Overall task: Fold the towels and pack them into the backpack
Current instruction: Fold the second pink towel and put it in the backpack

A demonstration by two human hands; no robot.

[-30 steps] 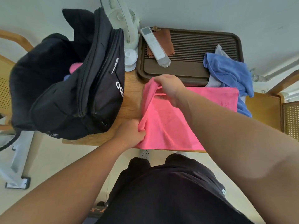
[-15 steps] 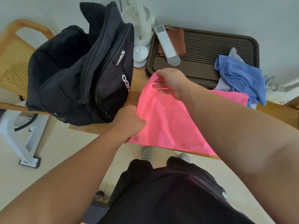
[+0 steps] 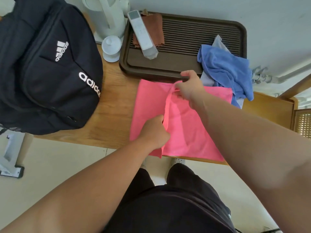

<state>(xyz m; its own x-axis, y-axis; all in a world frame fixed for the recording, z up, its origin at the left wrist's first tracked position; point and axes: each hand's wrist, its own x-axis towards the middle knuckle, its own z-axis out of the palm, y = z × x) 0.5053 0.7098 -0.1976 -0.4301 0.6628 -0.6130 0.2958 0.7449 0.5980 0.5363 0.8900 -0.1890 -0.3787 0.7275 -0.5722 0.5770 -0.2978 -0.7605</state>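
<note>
While left hand (image 3: 154,132) and right hand (image 3: 190,88) are each pinching a lifted edge of the towel (image 3: 193,128), head view is showing that edge carried rightward since a second ago, now over mid-towel on the table (image 3: 114,101); fold is likely progressing, backpack (image 3: 50,73) waiting left.

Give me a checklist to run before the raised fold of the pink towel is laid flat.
1. Left hand grips the near end of the pink towel's raised fold: ok.
2. Right hand pinches the fold's far end: ok.
3. Towel wholly on the table: not ok, its near edge hangs over the front.
4. Blue towel apart from the pink one: not ok, they touch at the far right corner.
5. Backpack open to receive it: cannot tell, its opening is out of frame.
</note>
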